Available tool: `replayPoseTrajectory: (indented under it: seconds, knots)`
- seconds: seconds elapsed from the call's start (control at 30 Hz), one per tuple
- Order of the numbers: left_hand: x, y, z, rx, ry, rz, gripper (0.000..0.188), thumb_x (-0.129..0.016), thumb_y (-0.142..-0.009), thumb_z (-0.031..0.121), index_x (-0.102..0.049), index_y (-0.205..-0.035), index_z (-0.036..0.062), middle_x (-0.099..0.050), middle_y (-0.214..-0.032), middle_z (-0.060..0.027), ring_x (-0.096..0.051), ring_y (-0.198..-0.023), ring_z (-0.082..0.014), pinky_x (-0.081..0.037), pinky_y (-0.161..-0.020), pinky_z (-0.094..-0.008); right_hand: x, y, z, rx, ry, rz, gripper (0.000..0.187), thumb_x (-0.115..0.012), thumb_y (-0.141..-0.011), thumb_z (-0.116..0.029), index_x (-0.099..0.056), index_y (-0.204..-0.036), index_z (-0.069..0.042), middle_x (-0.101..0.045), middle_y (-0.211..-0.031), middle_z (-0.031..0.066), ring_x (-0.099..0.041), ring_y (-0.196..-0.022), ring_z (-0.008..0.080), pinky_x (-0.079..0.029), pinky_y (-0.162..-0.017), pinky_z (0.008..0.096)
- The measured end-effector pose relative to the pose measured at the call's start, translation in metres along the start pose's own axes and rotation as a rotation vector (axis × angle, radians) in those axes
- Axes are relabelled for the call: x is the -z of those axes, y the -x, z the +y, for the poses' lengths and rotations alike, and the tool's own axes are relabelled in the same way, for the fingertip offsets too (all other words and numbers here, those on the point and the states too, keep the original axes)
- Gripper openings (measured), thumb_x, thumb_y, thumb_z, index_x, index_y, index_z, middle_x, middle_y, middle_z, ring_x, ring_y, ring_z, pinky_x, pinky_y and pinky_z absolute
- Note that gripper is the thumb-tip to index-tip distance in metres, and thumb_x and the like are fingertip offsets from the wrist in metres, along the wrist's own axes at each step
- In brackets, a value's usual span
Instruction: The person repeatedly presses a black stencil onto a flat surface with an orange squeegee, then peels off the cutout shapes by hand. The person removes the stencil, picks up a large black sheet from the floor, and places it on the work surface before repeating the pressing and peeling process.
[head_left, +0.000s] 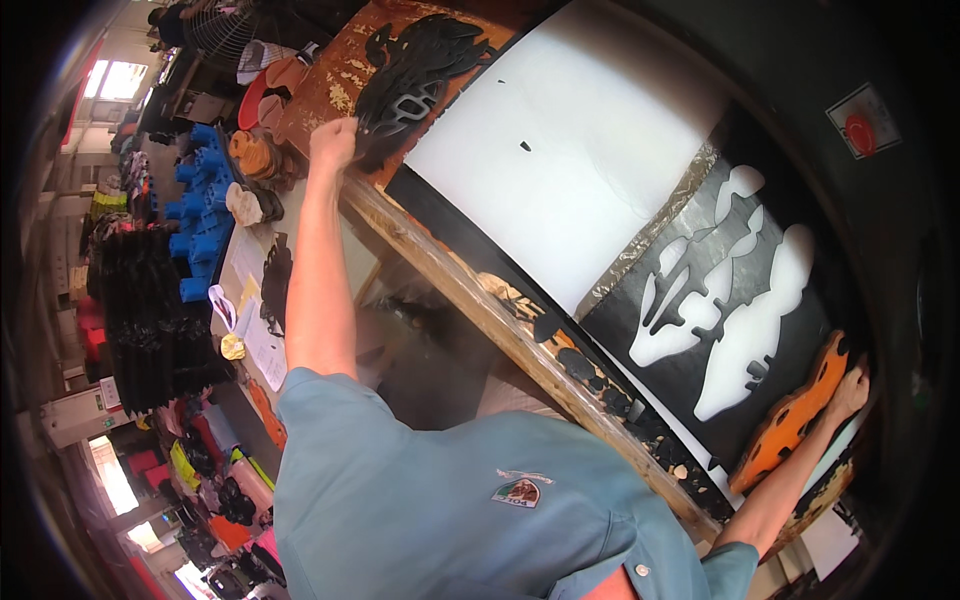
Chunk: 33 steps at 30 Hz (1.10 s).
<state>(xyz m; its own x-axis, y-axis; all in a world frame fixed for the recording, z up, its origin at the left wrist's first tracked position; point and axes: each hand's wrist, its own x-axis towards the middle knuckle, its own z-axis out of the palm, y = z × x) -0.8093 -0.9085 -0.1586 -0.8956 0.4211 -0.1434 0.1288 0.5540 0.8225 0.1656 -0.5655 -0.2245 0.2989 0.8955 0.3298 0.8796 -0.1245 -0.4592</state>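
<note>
My left hand (333,143) is closed in a fist at the near edge of a pile of black cut sheet pieces (420,75); anything inside its fingers is hidden. My right hand (850,393), also closed, lies beside the far end of a long orange cutting die (790,425) with black pads. What its fingers grip cannot be made out. Between my arms stretches a white sheet (560,130) with small black bits on it. Right of that, a black sheet (735,200) has curved cut-outs showing white beneath.
A wooden rail (470,305) runs along the near edge, with black scraps (580,365) beside it. Dark machinery (800,60) borders the far side. At left are blue plastic pieces (200,215), papers (255,320) and a tape roll (232,347).
</note>
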Motion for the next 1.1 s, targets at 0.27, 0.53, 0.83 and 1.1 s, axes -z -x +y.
replayPoseTrajectory:
  seconds: [0.27,0.53,0.83,1.1]
  knots:
    - [0.008,-0.007,-0.024,-0.302,-0.676,0.347,0.046,-0.064,-0.097,0.046,-0.08,-0.125,0.013,-0.077,-0.125,-0.0172,-0.072,-0.121,-0.0354,-0.053,-0.107,-0.0462,-0.007,-0.009,0.002,0.0,0.154,0.075,0.052,-0.072,-0.097,-0.058,-0.083,-0.115,-0.01,-0.082,-0.109,0.0133,-0.077,-0.096,0.0255,-0.059,-0.091,0.0416]
    - [-0.169,0.2,0.093,-0.6,0.068,-0.283,0.031,-0.066,-0.11,0.023,-0.075,-0.13,0.0013,-0.078,-0.124,-0.01,-0.071,-0.113,-0.0172,-0.055,-0.1,-0.0308,0.027,0.048,-0.104,-0.038,-0.383,0.035,0.044,-0.077,-0.099,-0.042,-0.08,-0.112,0.0,-0.072,-0.077,0.0117,-0.064,-0.079,0.0103,-0.054,-0.078,0.0355]
    - [-0.339,0.465,0.145,-1.484,-0.203,-0.729,0.056,-0.079,-0.095,0.021,-0.063,-0.139,-0.0081,-0.058,-0.152,-0.027,-0.052,-0.143,-0.0484,-0.044,-0.121,-0.0514,0.131,0.211,-0.174,0.268,-0.169,-0.351,0.114,-0.095,-0.074,-0.046,-0.042,-0.158,0.009,-0.045,-0.157,0.0352,-0.045,-0.145,0.0486,-0.04,-0.122,0.0511]
    - [-0.325,0.475,0.112,-1.385,-0.094,-0.717,0.045,-0.077,-0.092,0.003,-0.062,-0.134,0.0033,-0.067,-0.136,-0.0126,-0.066,-0.122,-0.0358,-0.052,-0.107,-0.0489,0.116,0.245,-0.153,0.39,0.054,-0.219,0.112,-0.095,-0.065,-0.04,-0.047,-0.158,0.0,-0.035,-0.158,0.0407,-0.038,-0.142,0.0556,-0.039,-0.116,0.0612]
